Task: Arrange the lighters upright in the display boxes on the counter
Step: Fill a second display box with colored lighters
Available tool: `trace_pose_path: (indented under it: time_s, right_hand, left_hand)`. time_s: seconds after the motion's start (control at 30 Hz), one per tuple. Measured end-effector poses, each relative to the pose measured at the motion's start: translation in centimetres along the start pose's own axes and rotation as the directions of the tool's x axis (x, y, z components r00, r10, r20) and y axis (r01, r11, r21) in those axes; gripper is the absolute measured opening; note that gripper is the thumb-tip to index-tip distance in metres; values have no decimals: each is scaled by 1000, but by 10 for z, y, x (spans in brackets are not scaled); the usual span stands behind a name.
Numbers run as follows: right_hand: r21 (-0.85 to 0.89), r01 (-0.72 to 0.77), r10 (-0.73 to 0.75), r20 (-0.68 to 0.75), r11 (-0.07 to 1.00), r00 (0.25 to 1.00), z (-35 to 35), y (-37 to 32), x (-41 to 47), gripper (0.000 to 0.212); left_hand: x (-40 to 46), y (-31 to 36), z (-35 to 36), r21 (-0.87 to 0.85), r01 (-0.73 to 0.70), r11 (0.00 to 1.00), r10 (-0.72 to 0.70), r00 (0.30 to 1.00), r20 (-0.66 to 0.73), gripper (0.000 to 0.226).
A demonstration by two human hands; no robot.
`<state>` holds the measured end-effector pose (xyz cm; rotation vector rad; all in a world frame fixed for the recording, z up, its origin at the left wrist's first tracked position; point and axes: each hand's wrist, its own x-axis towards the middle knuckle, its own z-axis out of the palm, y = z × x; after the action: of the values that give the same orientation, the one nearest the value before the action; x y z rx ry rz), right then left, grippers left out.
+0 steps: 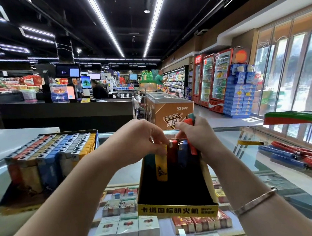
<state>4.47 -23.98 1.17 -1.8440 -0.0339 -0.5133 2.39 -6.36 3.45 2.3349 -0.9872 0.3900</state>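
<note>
A black display box (177,206) with a yellow front lip stands on the glass counter, mostly hollow. A few lighters stand upright at its back: a yellow lighter (161,166), a red lighter (172,153) and a blue lighter (183,153). My left hand (143,135) pinches the top of the yellow lighter. My right hand (198,133) grips a bundle of lighters (189,122), red and teal ends poking out above the fist, one orange lighter reaching down into the box. A second display box (50,160) at the left is packed with several upright lighters.
Loose red and blue lighters (298,156) lie on the glass counter (246,167) at the right, with a yellow one behind them. Cigarette packs (129,227) fill the case under the glass. A freezer chest (169,111) and checkout desks stand beyond the counter.
</note>
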Motion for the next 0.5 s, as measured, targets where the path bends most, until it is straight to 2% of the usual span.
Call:
trace_pose_path:
  time_s: [0.13, 0.23, 0.37, 0.5]
  right_hand:
    - [-5, -4, 4, 4, 1000, 1000, 0, 0, 1, 16]
    - [-15, 4, -4, 3, 1000, 1000, 1, 0, 1, 17]
    - [-10, 7, -7, 8, 1000, 1000, 1, 0, 0, 18]
    - [1, 0, 0, 16, 1000, 1000, 0, 0, 0, 20]
  left_hand:
    - [-1, -2, -4, 59, 28, 998, -30, 999, 38, 21]
    - [0, 0, -1, 189, 45, 981, -56, 997, 54, 17]
    - [1, 7, 6, 309, -28, 951, 6, 997, 72, 23]
    - [1, 8, 1, 259, 5, 966, -37, 992, 118, 22]
